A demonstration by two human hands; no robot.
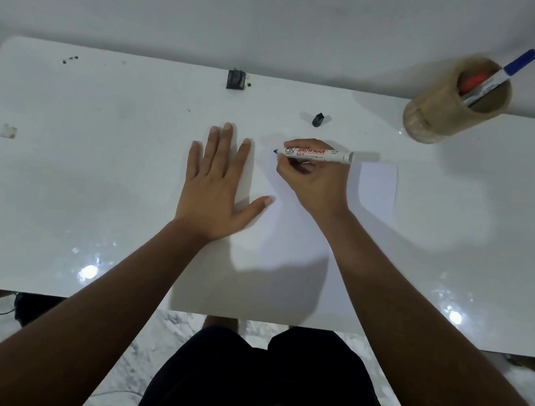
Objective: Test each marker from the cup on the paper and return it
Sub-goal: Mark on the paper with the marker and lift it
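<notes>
The left hand (216, 185) lies flat on the left part of the paper (377, 189), fingers (214, 148) spread and thumb out; this placement appears intended to keep the sheet from sliding on the glossy white tabletop (70, 153) during marking. To its right, the right hand (313, 177) pinches an uncapped marker (316, 152) between thumb and fingers in a writing grip. The marker lies nearly level, dark tip pointing left at or just above the paper; contact cannot be confirmed, and no mark is visible. The black cap (317, 119) rests on the tabletop just beyond the paper, near enough for recapping. At far right, the tan cup (442, 111) stands well apart, holding a blue-capped marker (503, 76) and a red one (472, 81), both probably awaiting test.
</notes>
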